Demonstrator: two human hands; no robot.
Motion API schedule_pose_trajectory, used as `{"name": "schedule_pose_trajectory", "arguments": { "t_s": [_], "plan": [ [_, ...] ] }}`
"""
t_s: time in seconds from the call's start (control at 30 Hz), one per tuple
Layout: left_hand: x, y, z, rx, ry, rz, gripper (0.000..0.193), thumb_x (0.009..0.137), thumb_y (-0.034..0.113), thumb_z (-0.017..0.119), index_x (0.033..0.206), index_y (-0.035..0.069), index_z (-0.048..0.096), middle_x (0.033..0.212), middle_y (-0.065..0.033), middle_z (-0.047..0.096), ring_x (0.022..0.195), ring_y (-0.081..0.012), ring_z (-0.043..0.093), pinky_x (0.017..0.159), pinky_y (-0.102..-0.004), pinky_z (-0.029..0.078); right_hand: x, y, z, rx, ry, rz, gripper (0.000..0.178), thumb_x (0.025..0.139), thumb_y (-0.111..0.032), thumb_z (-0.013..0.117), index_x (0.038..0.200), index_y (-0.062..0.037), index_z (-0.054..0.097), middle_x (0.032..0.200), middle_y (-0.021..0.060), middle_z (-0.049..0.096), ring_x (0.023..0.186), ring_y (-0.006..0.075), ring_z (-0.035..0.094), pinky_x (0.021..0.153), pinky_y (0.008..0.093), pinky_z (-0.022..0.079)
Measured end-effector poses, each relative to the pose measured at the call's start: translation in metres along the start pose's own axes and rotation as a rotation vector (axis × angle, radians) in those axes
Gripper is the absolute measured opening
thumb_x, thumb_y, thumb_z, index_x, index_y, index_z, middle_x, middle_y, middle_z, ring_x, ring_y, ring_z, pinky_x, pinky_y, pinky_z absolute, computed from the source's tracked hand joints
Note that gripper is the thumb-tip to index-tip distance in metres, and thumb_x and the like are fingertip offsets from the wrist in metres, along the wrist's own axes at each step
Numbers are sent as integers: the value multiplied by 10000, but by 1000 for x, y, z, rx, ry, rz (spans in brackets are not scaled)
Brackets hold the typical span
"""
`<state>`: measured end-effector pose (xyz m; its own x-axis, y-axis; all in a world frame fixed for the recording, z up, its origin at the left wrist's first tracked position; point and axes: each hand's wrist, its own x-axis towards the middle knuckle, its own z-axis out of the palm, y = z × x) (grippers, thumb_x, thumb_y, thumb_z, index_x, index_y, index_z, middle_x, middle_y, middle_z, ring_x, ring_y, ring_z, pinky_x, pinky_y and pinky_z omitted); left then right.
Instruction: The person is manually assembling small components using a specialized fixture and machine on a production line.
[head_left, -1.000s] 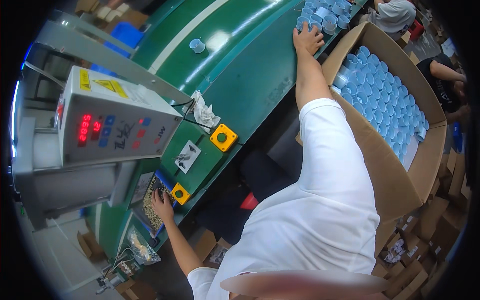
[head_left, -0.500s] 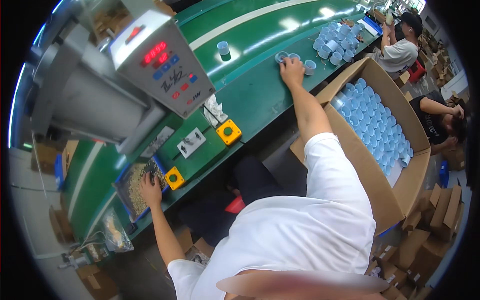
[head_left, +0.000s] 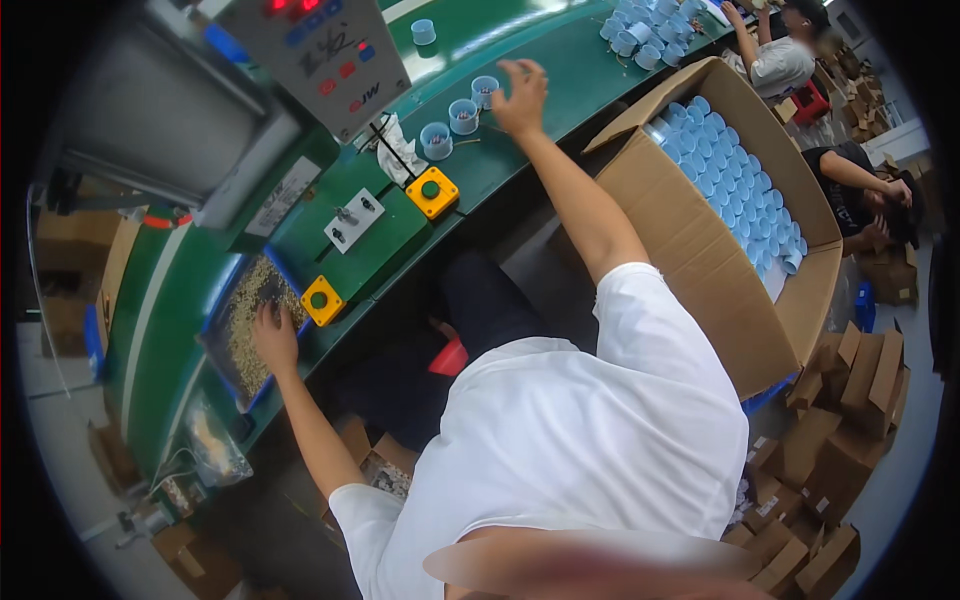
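Observation:
My left hand (head_left: 274, 338) reaches into a blue-rimmed tray (head_left: 240, 398) of small beige pieces (head_left: 245, 345), fingers stretched out among them; its fingertips are partly hidden. Over the green bench, my right hand (head_left: 523, 98) is open with fingers spread and nothing in it. Just left of it three light blue cups stand in a slanting row: a near cup (head_left: 436, 141), a middle cup (head_left: 463, 117) and a far cup (head_left: 485, 92). Small dark and reddish bits show inside them. The far cup is closest to my right hand, slightly apart from its fingers.
A grey machine with a control panel (head_left: 320, 60) stands at left, above a metal fixture (head_left: 354, 221). Two yellow button boxes (head_left: 432, 193) flank it. Another cup (head_left: 424, 32) sits on the green belt. A carton (head_left: 690, 270) full of blue cups stands right; co-workers are beyond.
The three cups have moved left along the bench, close to the white cloth, and my right hand has let go of them. My left hand stays in the tray. The whole view has shifted.

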<state>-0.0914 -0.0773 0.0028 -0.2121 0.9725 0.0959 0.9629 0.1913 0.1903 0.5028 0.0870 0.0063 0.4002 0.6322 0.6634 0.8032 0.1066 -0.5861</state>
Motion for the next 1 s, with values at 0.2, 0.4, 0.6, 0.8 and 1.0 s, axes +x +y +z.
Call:
{"name": "schedule_pose_trajectory", "arguments": {
  "t_s": [0.2,0.4,0.6,0.8,1.0],
  "plan": [
    [6,-1,9,-11,25,41,520,1020,452,555,1415,118,601,1528,-102,518,1410,-352,451,1164,-468,360,69,144,-8,-501,226,521,635,838,-378,651,1437,-229,502,1511,173,367,1372,386,370,1113,542,319],
    [5,3,0,-50,58,26,455,1004,371,596,1367,101,630,1483,-116,558,1361,-357,492,1139,-457,374,121,219,-13,-737,339,515,686,832,-515,696,1451,-294,496,1523,199,355,1393,406,346,1120,547,312],
    [5,66,-32,-51,-156,-224,395,984,276,626,1309,52,644,1417,-172,585,1326,-377,516,1124,-451,390,164,274,-51,-1005,339,398,710,788,-651,714,1416,-369,537,1523,176,376,1379,431,351,1113,581,318],
    [-6,85,-53,-126,-152,-333,434,969,303,652,1282,3,651,1385,-217,596,1284,-405,552,1104,-446,418,162,298,-62,-966,144,355,648,803,-663,688,1377,-371,618,1557,125,438,1425,396,390,1056,671,353],
    [-29,-181,83,219,-220,-31,609,994,473,544,1461,82,541,1538,-208,483,1433,-405,408,1212,-514,280,170,308,-54,-859,-20,395,638,905,-691,562,1379,-270,637,1488,76,546,1345,340,537,981,579,500]
  ]
}}
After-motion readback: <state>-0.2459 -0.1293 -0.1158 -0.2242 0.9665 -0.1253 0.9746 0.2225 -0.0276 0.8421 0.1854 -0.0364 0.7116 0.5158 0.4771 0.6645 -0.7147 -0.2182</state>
